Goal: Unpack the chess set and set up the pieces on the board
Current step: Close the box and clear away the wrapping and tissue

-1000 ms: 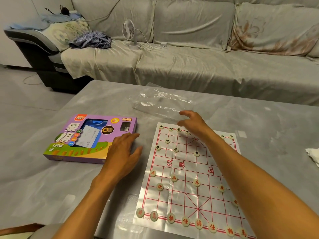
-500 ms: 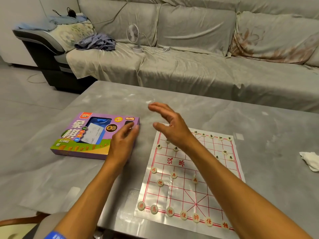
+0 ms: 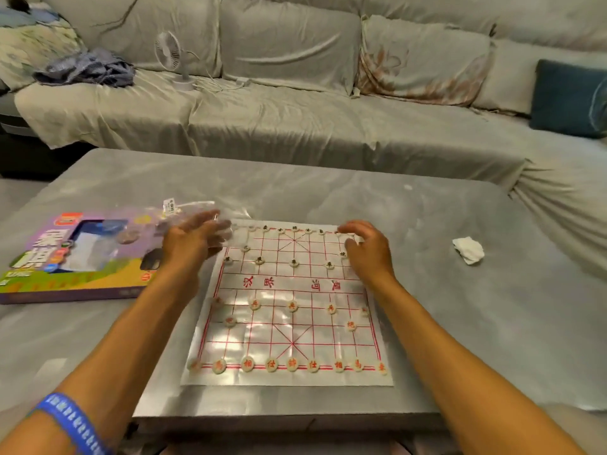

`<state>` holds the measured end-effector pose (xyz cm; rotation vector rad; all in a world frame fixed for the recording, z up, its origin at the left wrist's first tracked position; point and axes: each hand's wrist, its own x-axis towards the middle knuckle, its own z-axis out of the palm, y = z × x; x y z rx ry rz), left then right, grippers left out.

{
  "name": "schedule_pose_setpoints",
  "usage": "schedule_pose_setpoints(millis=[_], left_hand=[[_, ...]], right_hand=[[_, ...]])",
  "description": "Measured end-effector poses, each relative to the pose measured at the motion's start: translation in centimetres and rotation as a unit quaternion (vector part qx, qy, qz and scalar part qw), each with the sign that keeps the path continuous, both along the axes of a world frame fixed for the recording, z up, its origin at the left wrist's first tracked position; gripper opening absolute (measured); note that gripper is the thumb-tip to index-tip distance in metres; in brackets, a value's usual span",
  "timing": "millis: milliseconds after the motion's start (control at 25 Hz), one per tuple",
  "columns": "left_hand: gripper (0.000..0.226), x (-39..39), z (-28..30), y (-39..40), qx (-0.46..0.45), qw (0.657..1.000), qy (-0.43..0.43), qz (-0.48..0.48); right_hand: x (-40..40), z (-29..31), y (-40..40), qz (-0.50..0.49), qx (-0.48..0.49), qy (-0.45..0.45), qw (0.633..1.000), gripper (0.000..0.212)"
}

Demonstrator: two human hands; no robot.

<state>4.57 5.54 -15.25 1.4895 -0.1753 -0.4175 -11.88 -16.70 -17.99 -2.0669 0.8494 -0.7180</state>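
Since earlier, right hand [image 3: 368, 251] crossed to board's [image 3: 289, 323] far-right corner, grip curled, holding unclear. Left hand [image 3: 192, 243] grip clutches plastic bag [image 3: 197, 221] beside box [image 3: 82, 254]. Pieces [image 3: 292, 362] look placed; next, probably discard bag.

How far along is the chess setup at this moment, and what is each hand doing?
Mostly done. The board lies flat on the table, with the red pieces in their near rows and the dark pieces in the far rows. The left hand is at the clear plastic bag over the box; its grip is blurred. The right hand, fingers curled, is at the far right corner. Left: final straightening.
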Motion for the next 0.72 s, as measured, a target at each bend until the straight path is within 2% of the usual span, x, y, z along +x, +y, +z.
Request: schedule_pose_setpoints(millis=[120, 200, 280, 400, 560, 720], left_hand=[[0.024, -2.9, 0.9, -4.6, -0.006, 0.999, -0.014, -0.043], [0.026, -4.2, 1.0, -6.7, -0.005, 0.999, -0.015, -0.051], [0.025, -5.2, 0.8, -8.1, 0.003, 0.998, -0.023, -0.062], [0.025, -6.1, 0.0, -9.4, 0.013, 0.997, -0.034, -0.075], [0.025, -6.0, -0.7, -9.5, 0.028, 0.995, -0.058, -0.075], [0.024, -5.5, -0.8, -8.8, 0.032, 0.993, -0.084, -0.072]], right_hand=[[-6.8, -1.4, -7.7, -0.158, -0.077, 0.139, 0.975, 0.036], [-10.5, -2.0, -11.4, -0.215, -0.077, 0.249, 0.941, 0.050], [-13.1, -2.5, -13.9, -0.236, -0.055, 0.303, 0.922, 0.057], [-13.9, -3.1, -16.3, -0.224, -0.038, 0.319, 0.920, 0.060], [-13.0, -3.1, -18.5, -0.218, -0.046, 0.362, 0.905, 0.049], [-11.3, -3.4, -16.6, -0.196, -0.021, 0.235, 0.952, 0.017]])
